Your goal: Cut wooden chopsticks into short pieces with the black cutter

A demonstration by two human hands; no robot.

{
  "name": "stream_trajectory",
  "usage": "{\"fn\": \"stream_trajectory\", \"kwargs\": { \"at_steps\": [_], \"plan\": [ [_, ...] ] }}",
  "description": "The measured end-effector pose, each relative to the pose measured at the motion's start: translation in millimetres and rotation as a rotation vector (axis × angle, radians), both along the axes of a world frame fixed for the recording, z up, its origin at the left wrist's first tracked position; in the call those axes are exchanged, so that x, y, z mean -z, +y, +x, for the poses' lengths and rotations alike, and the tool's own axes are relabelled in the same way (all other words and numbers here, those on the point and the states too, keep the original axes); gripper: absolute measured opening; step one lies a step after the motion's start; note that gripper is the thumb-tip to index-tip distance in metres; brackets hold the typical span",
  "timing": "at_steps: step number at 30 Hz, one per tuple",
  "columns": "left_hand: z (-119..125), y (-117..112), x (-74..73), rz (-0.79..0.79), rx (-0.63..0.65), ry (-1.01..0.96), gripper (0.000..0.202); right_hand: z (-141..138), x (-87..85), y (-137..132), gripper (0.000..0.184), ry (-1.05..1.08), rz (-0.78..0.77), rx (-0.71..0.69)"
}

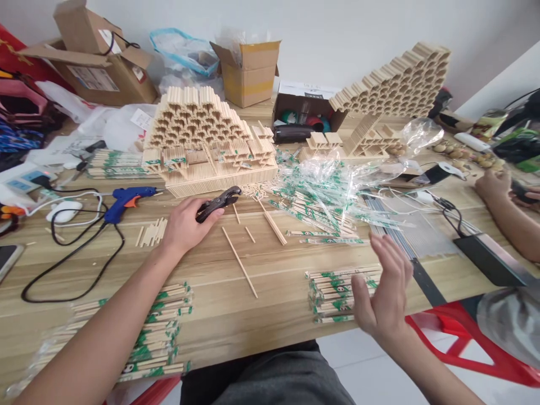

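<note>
My left hand is wrapped round a black hand cutter with a hooked jaw, held above the wooden table. Below the jaw lie a loose chopstick, two short cut pieces and a pair of sticks. A row of short pieces lies beside my left wrist. My right hand is raised with its fingers apart and holds nothing. Just behind it sits a stack of wrapped chopsticks. Another wrapped stack lies partly hidden under my left forearm.
A stepped model of glued sticks stands ahead, another at back right. Wrapped chopsticks and plastic lie between. A blue glue gun with a looping cable is at left. Another person's hand is at right, near a black adapter.
</note>
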State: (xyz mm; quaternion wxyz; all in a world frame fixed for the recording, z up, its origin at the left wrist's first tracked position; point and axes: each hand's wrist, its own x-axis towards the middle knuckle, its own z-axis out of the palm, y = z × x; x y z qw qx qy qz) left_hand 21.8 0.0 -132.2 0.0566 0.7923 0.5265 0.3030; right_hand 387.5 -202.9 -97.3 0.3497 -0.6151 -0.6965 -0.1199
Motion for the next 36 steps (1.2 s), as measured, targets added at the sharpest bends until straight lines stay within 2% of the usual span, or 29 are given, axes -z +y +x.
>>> {"fn": "stream_trajectory", "kwargs": {
  "at_steps": [3, 5, 8, 11, 14, 16, 25, 29, 36],
  "plan": [
    [1, 0, -0.2, 0.006, -0.001, -0.011, 0.046, -26, -32.7, 67, 0.067, 0.023, 0.09, 0.067],
    [0, -2, -1.0, 0.019, 0.009, -0.023, 0.044, -43, -39.9, 117, 0.064, 0.009, 0.099, 0.038],
    [-1, -3, -2.6, 0.047, 0.036, -0.03, 0.042, -60, -24.2, 181, 0.06, -0.011, 0.06, -0.023],
    [-1, -4, -3.4, 0.066, 0.058, -0.031, 0.041, -65, 9.3, 215, 0.054, -0.008, 0.039, -0.049],
    [-2, -5, -3.3, 0.06, 0.064, -0.041, 0.041, -61, 36.4, 224, 0.048, 0.004, 0.046, -0.082],
    [-2, -5, -3.1, 0.05, 0.059, -0.045, 0.042, -57, 44.1, 224, 0.046, 0.017, 0.048, -0.093],
    [0, -6, -3.8, 0.015, 0.047, -0.048, 0.043, -63, 42.5, 221, 0.023, -0.039, -0.015, -0.162],
    [0, -7, -4.5, -0.009, 0.036, -0.048, 0.043, -66, 42.0, 222, 0.021, -0.05, -0.044, -0.235],
    [1, -6, -4.4, 0.001, 0.041, -0.037, 0.043, -69, 37.1, 232, 0.025, -0.083, -0.088, -0.221]
  ]
}}
